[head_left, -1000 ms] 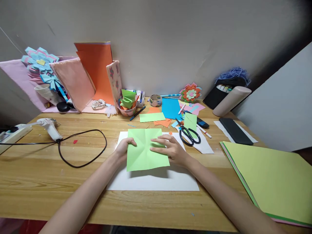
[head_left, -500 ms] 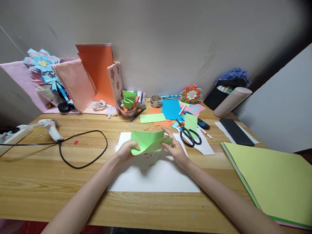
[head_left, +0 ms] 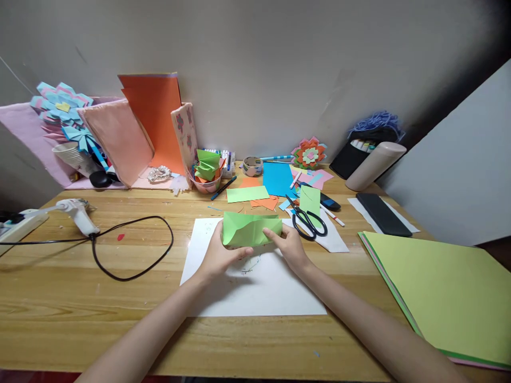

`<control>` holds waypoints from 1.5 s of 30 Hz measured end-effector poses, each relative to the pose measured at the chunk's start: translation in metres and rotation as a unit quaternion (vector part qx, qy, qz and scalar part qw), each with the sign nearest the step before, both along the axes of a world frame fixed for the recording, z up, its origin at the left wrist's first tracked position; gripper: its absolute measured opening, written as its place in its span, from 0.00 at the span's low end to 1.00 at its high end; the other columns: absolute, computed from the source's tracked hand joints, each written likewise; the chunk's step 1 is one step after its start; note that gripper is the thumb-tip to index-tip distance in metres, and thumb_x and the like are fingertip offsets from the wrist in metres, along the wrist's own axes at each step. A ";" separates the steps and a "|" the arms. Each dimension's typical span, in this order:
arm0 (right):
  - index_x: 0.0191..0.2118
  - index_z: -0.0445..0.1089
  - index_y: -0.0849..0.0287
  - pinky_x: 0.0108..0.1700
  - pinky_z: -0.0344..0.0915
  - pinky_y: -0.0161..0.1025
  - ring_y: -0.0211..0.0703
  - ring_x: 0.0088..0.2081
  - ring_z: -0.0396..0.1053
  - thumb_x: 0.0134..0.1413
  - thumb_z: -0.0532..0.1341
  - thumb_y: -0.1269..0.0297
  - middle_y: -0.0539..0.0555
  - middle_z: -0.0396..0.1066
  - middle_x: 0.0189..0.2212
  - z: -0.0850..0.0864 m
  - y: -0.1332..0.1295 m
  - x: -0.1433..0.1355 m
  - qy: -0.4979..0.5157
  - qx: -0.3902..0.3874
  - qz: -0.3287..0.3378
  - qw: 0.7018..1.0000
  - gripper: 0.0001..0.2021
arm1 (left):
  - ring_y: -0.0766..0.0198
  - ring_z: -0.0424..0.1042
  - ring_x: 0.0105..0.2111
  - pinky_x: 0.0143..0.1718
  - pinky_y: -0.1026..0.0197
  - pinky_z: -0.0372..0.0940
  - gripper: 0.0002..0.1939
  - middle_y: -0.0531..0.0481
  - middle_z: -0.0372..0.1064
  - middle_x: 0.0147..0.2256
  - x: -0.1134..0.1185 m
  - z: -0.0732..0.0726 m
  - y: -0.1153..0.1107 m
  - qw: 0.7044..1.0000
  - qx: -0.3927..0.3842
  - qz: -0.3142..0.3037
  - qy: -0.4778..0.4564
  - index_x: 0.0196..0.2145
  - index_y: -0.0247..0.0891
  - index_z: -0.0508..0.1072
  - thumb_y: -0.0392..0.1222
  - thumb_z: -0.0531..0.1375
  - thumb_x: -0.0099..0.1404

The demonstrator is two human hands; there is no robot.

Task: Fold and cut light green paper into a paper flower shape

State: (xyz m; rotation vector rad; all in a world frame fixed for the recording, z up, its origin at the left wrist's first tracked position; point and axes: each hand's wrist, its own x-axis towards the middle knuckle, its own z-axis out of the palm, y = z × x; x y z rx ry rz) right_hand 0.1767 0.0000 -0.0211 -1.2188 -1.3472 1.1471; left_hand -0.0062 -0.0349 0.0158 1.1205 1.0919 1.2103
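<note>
A bent piece of light green paper (head_left: 251, 231) is held up above a white sheet (head_left: 255, 292) on the wooden table. My left hand (head_left: 221, 255) grips its left end, with the thumb stretched out below the lower edge and the other fingers hidden behind the paper. At the right end my right hand (head_left: 288, 243) pinches it, thumb and finger on the near side. Creases run down the middle of the paper, and its near layer bows open. Small coloured marks show on the white sheet beneath.
Black-handled scissors (head_left: 309, 221) lie right of the hands. Behind are paper scraps, a blue sheet (head_left: 278, 179) and a tape roll (head_left: 253, 166). A glue gun (head_left: 80, 215) with a looped cable is left, a yellow paper stack (head_left: 443, 292) right.
My left hand has shifted its hold, its thumb now off the paper's face and below it. The paper has turned more level, its near layer folded up closer to the back one.
</note>
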 end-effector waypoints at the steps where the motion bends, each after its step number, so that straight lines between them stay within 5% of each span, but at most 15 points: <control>1: 0.26 0.68 0.62 0.27 0.60 0.35 0.40 0.26 0.64 0.43 0.64 0.51 0.52 0.68 0.23 0.001 -0.002 -0.001 -0.009 0.003 0.003 1.000 0.16 | 0.52 0.67 0.46 0.45 0.56 0.62 0.34 0.41 0.68 0.46 0.001 -0.001 0.000 0.999 -0.005 0.029 0.029 0.48 0.37 0.65 0.43 0.70 0.43; 7: 0.32 0.69 0.60 0.32 0.63 0.36 0.41 0.32 0.66 0.46 0.63 0.52 0.53 0.70 0.31 0.004 -0.008 -0.006 0.011 0.010 0.021 1.000 0.15 | 0.56 0.71 0.40 0.41 0.57 0.64 0.21 0.44 0.73 0.40 0.000 -0.004 0.004 0.991 -0.027 0.112 0.068 0.40 0.34 0.71 0.44 0.67 0.48; 26: 0.25 0.65 0.60 0.28 0.58 0.33 0.37 0.26 0.61 0.44 0.65 0.54 0.49 0.63 0.22 -0.002 -0.001 -0.003 0.044 0.018 -0.009 0.999 0.14 | 0.56 0.71 0.38 0.38 0.59 0.64 0.17 0.44 0.74 0.37 0.000 -0.001 0.002 0.990 -0.032 0.118 0.075 0.36 0.33 0.74 0.42 0.66 0.47; 31: 0.25 0.65 0.59 0.28 0.59 0.34 0.38 0.26 0.62 0.42 0.65 0.53 0.49 0.64 0.23 -0.002 0.000 -0.002 0.041 0.015 -0.010 0.999 0.15 | 0.58 0.70 0.31 0.30 0.62 0.62 0.18 0.45 0.73 0.31 -0.011 0.000 0.007 0.989 -0.067 0.066 0.110 0.31 0.33 0.74 0.47 0.67 0.44; 36: 0.23 0.63 0.59 0.25 0.57 0.34 0.36 0.23 0.59 0.41 0.66 0.53 0.48 0.61 0.20 -0.004 -0.002 -0.002 0.011 0.020 0.024 0.999 0.16 | 0.66 0.63 0.21 0.21 0.66 0.53 0.16 0.52 0.66 0.21 -0.030 0.001 0.018 0.966 -0.097 -0.084 0.224 0.22 0.34 0.72 0.52 0.66 0.44; 40: 0.22 0.61 0.58 0.24 0.54 0.33 0.35 0.22 0.56 0.42 0.66 0.55 0.46 0.58 0.19 0.001 -0.009 -0.005 -0.019 0.046 0.039 0.998 0.15 | 0.65 0.63 0.23 0.23 0.66 0.53 0.14 0.52 0.67 0.22 -0.033 0.003 0.016 0.946 -0.049 -0.151 0.284 0.23 0.35 0.74 0.50 0.64 0.46; 45: 0.21 0.61 0.58 0.25 0.53 0.34 0.35 0.23 0.56 0.45 0.65 0.58 0.46 0.58 0.19 0.008 -0.017 -0.009 -0.035 0.064 0.050 0.996 0.14 | 0.68 0.57 0.22 0.22 0.66 0.48 0.16 0.55 0.60 0.19 -0.025 0.005 0.009 0.920 0.035 -0.152 0.360 0.21 0.36 0.71 0.52 0.59 0.53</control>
